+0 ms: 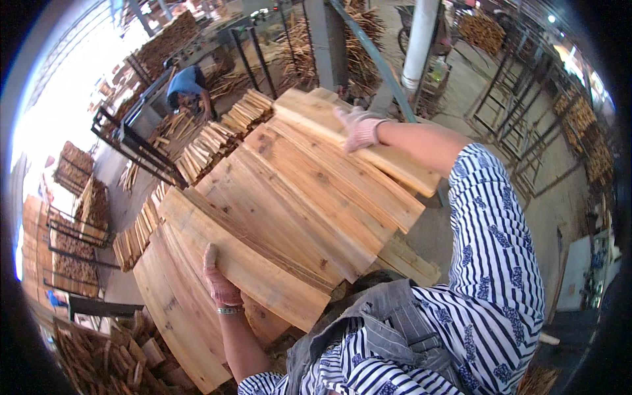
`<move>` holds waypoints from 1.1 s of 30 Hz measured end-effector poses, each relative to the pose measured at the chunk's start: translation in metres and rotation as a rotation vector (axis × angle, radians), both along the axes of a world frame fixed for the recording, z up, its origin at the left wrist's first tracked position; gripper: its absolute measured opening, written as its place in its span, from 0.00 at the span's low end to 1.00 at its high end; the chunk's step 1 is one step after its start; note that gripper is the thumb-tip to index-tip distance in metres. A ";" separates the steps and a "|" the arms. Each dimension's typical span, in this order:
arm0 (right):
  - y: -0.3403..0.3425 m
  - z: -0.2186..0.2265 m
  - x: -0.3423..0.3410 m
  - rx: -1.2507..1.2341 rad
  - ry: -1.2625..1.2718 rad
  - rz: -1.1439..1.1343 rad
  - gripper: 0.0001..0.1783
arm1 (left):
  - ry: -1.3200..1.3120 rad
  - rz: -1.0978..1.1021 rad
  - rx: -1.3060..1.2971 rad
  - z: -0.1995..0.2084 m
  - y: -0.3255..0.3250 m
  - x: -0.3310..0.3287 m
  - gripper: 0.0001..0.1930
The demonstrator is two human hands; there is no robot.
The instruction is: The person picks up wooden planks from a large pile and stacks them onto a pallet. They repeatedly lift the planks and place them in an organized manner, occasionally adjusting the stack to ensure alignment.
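Observation:
Wooden planks lie side by side in front of me, spread in a broad slanted layer. My left hand [222, 284], in a pinkish work glove, grips the near-left edge of a curved plank [243, 240] that rests over others. Its thumb shows along the edge; the other fingers are mostly hidden. On the right, my gloved right hand [361, 130] rests on top of a thick, pale plank [395, 164], fingers stretched out and slightly blurred. Between the hands lie wide, knotty planks [289, 178].
Short wood strips [204, 155] line the planks' far ends. Dark metal posts [138, 148] stand beyond, near a bending person in blue [187, 85]. Scrap wood [125, 355] is heaped at lower left. A white pole [421, 46] and metal racks [520, 105] stand to the right.

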State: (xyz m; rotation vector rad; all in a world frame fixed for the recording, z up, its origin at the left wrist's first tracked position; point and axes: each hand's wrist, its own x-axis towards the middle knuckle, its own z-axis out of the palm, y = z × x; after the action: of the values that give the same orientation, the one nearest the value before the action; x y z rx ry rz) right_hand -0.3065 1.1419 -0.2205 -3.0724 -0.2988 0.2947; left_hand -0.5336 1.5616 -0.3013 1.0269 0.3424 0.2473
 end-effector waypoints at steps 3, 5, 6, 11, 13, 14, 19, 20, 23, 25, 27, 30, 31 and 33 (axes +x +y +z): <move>-0.031 0.015 0.005 -0.039 0.071 -0.028 0.69 | 0.036 0.036 -0.003 -0.009 0.008 -0.003 0.19; -0.028 -0.003 0.004 -0.015 0.060 -0.022 0.68 | 0.047 0.017 0.011 -0.012 0.014 -0.001 0.19; -0.024 -0.013 0.001 -0.001 0.054 -0.021 0.67 | 0.043 0.013 0.020 -0.014 0.017 -0.006 0.19; -0.013 0.019 -0.010 0.119 0.050 -0.093 0.59 | 0.055 0.090 0.084 -0.026 0.032 -0.002 0.19; -0.029 0.046 -0.011 0.092 0.043 -0.166 0.56 | 0.049 0.070 0.060 0.006 0.003 -0.005 0.20; -0.056 0.032 0.010 0.052 -0.047 -0.135 0.56 | 0.063 0.060 0.051 0.015 -0.007 -0.008 0.21; -0.090 -0.037 0.028 0.088 -0.058 -0.056 0.54 | 0.045 0.032 -0.017 0.002 0.001 0.000 0.21; -0.088 -0.060 0.024 0.099 -0.168 -0.024 0.53 | 0.048 0.015 -0.058 0.008 -0.003 -0.003 0.22; -0.051 -0.010 0.002 0.168 0.021 -0.063 0.54 | 0.059 0.049 -0.040 -0.006 0.018 -0.016 0.22; -0.059 -0.027 0.019 0.150 -0.025 -0.057 0.55 | 0.070 0.197 0.032 -0.056 0.056 -0.011 0.21; -0.069 -0.035 0.022 0.140 -0.043 -0.041 0.56 | 0.005 0.170 0.053 -0.034 0.027 -0.011 0.19; -0.096 -0.037 0.039 0.064 -0.067 -0.007 0.57 | 0.028 0.082 0.008 -0.021 0.017 -0.005 0.20; -0.086 -0.023 0.036 0.098 -0.098 0.032 0.58 | 0.042 0.110 -0.093 -0.027 0.025 -0.009 0.19; -0.089 -0.008 0.035 0.453 -0.093 0.119 0.61 | -0.126 0.112 -0.115 0.007 -0.006 -0.023 0.23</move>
State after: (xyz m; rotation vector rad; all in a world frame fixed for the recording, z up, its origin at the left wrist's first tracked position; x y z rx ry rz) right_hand -0.2718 1.0525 -0.2288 -2.6289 -0.4788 0.0723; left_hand -0.5563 1.5552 -0.2945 0.8758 0.2963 0.3870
